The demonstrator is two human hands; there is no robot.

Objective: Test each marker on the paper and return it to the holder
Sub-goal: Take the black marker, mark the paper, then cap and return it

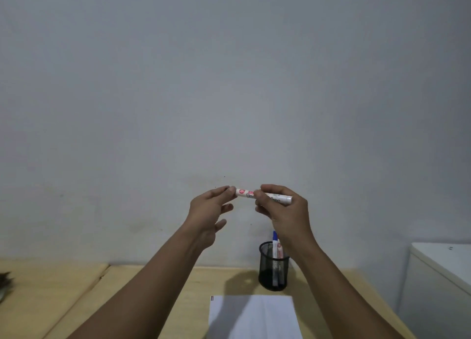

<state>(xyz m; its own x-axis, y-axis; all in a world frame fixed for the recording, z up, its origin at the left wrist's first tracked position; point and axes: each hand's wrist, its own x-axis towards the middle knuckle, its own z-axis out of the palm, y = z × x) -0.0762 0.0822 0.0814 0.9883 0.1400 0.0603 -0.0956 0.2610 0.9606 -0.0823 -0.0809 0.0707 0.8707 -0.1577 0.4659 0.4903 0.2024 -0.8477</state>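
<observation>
While R hand [281, 211] grip clamps marker [262, 196] mid-barrel, L hand [211, 211] fingertips pinch its end, above holder [273, 267].

A pale grey wall [229, 84] rises behind the wooden table [76, 287], with a white cabinet [443, 275] at right.

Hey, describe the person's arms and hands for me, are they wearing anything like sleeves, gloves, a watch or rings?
Both forearms are bare right down to the bottom edge of the picture: no sleeves show. The left hand and the right hand are ungloved. No watch, bracelet or band shows on either wrist, and no ring on the fingers that can be seen. Some fingers are partly hidden.
</observation>
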